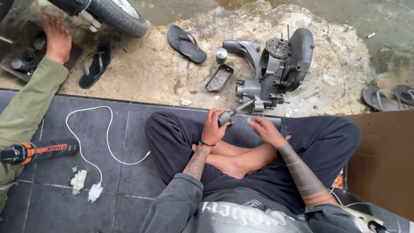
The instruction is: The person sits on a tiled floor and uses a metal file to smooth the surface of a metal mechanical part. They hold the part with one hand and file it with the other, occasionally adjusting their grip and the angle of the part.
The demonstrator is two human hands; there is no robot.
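I count four sandals: one (95,65), another (186,43), and a pair (390,97) at the ground's right edge. One engine case (276,69), one metal tray (219,78), one charger cable (101,142), one tyre (116,15).

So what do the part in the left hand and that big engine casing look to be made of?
The part in the left hand looks like grey metal, dull with a faint sheen. The engine casing looks like cast metal, possibly aluminium: matte grey, with moulded ribs and bosses.

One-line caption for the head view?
Cross-legged person's left hand grips a metal part beside a grey engine.
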